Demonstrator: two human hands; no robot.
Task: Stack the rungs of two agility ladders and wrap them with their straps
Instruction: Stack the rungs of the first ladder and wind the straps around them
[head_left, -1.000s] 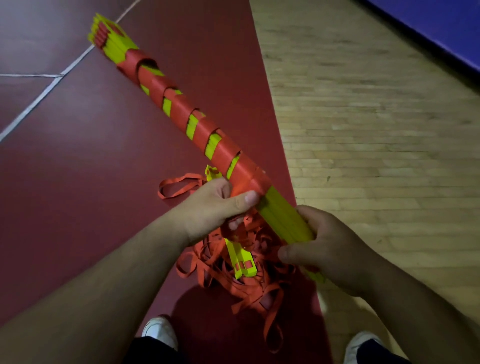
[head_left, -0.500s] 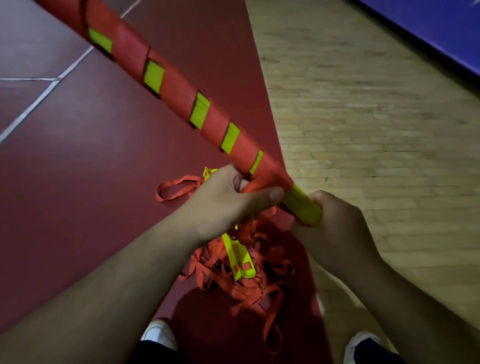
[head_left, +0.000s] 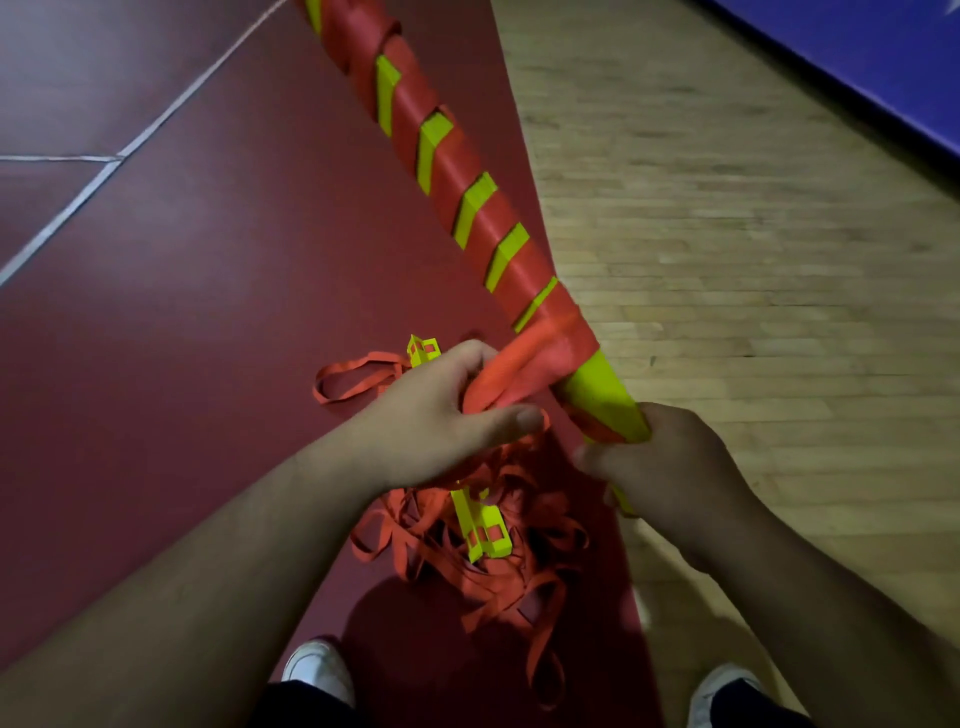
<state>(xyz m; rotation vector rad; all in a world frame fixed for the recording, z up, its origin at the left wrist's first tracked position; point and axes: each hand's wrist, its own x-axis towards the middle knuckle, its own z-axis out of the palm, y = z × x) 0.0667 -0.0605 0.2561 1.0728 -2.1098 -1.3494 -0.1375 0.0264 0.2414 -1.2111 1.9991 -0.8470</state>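
Observation:
A long bundle of stacked yellow rungs (head_left: 605, 389) rises from the lower middle toward the top of the head view, wound along most of its length with orange strap (head_left: 457, 166). My right hand (head_left: 670, 467) grips the bare near end of the bundle. My left hand (head_left: 447, 410) is closed on the loose orange strap where it leaves the last turn. Below my hands, a second ladder lies on the floor as a tangle of orange strap (head_left: 498, 561) with yellow rungs (head_left: 483, 525) in it.
I stand on a dark red floor (head_left: 208, 312) with white lines (head_left: 67, 208). Light wood flooring (head_left: 753, 234) lies to the right, with a blue mat (head_left: 883, 57) at the top right corner. My two white shoes (head_left: 319, 670) show at the bottom.
The bundle has swung up and to the right, so its far end now leaves the top of the view. My left hand has drawn the strap around the near end.

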